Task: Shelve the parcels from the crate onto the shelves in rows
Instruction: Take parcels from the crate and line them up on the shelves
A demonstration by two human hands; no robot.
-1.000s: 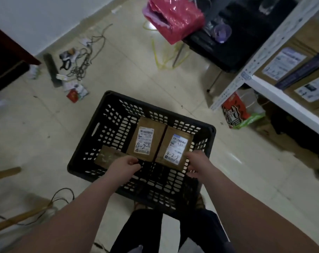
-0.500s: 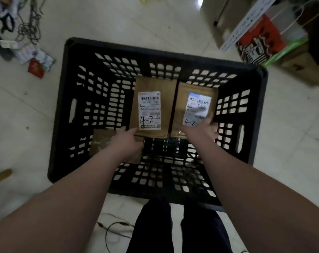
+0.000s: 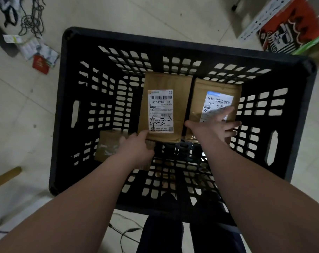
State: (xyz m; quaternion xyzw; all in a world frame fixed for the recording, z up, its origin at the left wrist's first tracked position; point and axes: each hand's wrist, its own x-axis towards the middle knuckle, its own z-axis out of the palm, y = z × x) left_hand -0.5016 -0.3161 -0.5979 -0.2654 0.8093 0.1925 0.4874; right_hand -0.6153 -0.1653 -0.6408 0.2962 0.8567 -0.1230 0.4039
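A black slatted crate (image 3: 173, 42) stands on the floor right below me. Two brown parcels lie side by side in it: the left parcel (image 3: 164, 83) with a white label marked "4-2", and the right parcel (image 3: 215, 88) with a blue-topped label. A third, smaller brown parcel (image 3: 109, 145) lies lower left in the crate. My left hand (image 3: 136, 148) reaches in and touches the near left corner of the left parcel. My right hand (image 3: 215, 126) lies over the near part of the right parcel with fingers spread.
A white shelf upright (image 3: 261, 17) and a red printed bag (image 3: 286, 30) stand at the top right. Cables (image 3: 32, 19), papers and a red packet (image 3: 41, 63) litter the floor at the upper left. A wooden stick (image 3: 5, 177) lies at the left.
I have leaned closer over the crate. My right hand has spread its fingers further onto the right parcel's label. My left hand stays at the left parcel's near corner.
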